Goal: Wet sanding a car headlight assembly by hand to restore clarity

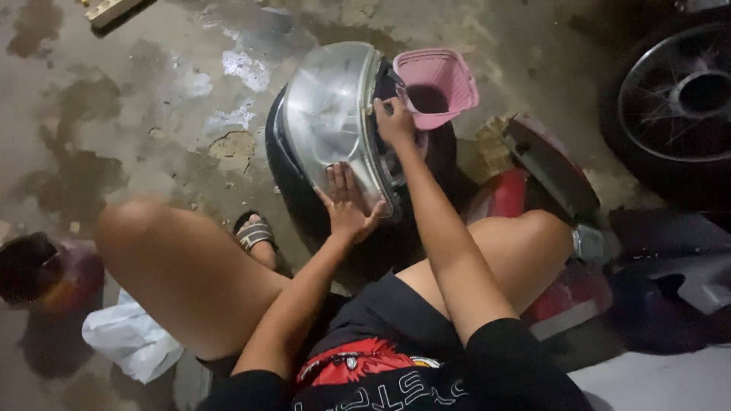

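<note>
A large clear headlight lens (331, 114) in a black housing (293, 190) stands on the concrete floor between my knees. My left hand (346, 202) lies flat with spread fingers against the lower part of the lens. My right hand (394, 122) grips the right rim of the headlight near its top, fingers curled over the edge. A small pink plastic basket (438, 84) sits just behind the headlight, next to my right hand.
A motorcycle wheel (674, 91) stands at the right edge. Red and dark body panels (548, 160) lie by my right knee. A white plastic bag (129, 339) and a dark red round object (46, 274) lie at the left. The stained concrete floor (114, 114) spreads beyond.
</note>
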